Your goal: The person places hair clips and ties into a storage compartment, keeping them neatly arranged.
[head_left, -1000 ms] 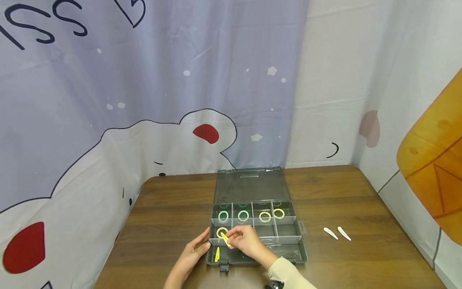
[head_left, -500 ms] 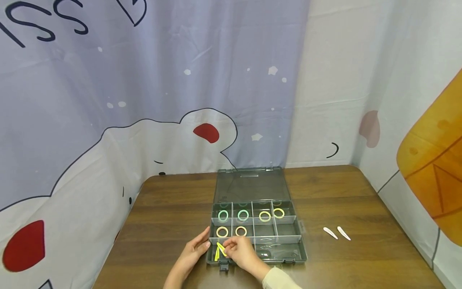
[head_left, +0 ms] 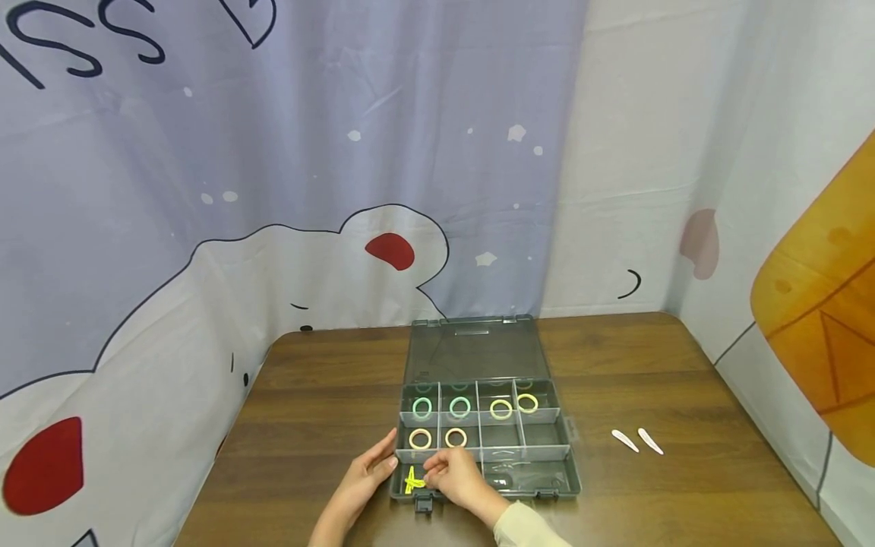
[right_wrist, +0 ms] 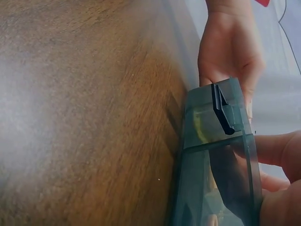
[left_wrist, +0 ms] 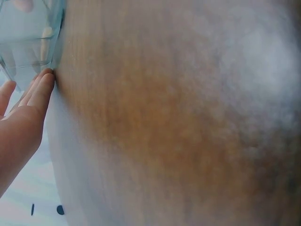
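Observation:
A dark see-through compartment box [head_left: 536, 477] lies with its lid raised at the back. Two yellow hair clips [head_left: 411, 480] cross each other in its front left compartment. The right hand [head_left: 459, 477] hovers over that compartment, fingertips just beside the clip on the right; in the right wrist view its fingers reach over the box wall [right_wrist: 202, 101], apart from the yellow seen through it. With extended fingers, the left hand [head_left: 365, 477] rests against the box's left side, as the left wrist view also shows at the box corner [left_wrist: 28, 42].
Green hair ties [head_left: 460, 408], yellow hair ties [head_left: 501, 410] and pale hair ties [head_left: 420, 439] sit in separate small compartments. Two white hair clips [head_left: 637, 441] lie on the wooden table [head_left: 656, 365] to the right. A printed curtain [head_left: 478, 190] hangs behind the table.
The right hand has brought a yellow hair clip down into the front left compartment and let it go. That clip now lies across the other one. The left hand stays in place.

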`<state>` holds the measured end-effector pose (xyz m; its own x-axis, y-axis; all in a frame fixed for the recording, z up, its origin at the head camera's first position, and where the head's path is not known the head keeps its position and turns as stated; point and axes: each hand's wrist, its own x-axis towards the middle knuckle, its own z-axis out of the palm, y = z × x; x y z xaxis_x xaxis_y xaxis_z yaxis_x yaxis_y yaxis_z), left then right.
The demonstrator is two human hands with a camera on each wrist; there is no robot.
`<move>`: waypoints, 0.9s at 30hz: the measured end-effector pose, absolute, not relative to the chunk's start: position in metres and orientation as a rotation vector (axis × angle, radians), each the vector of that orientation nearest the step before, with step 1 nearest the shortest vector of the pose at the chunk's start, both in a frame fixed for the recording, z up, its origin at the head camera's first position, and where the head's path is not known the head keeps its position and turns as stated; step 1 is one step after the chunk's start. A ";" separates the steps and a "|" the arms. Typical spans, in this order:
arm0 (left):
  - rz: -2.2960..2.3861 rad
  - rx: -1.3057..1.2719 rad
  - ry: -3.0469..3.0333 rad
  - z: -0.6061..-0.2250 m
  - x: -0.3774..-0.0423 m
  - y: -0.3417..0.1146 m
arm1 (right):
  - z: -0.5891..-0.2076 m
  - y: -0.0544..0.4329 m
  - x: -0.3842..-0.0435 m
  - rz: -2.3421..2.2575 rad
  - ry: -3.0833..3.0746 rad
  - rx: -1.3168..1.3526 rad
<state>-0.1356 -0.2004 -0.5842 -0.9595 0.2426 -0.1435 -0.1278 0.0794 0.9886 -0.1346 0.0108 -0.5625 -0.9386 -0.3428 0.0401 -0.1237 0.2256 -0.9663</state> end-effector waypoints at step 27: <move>1.961 0.130 2.086 -0.584 -0.135 -0.201 | -0.512 0.070 -0.157 -1.819 2.256 -0.531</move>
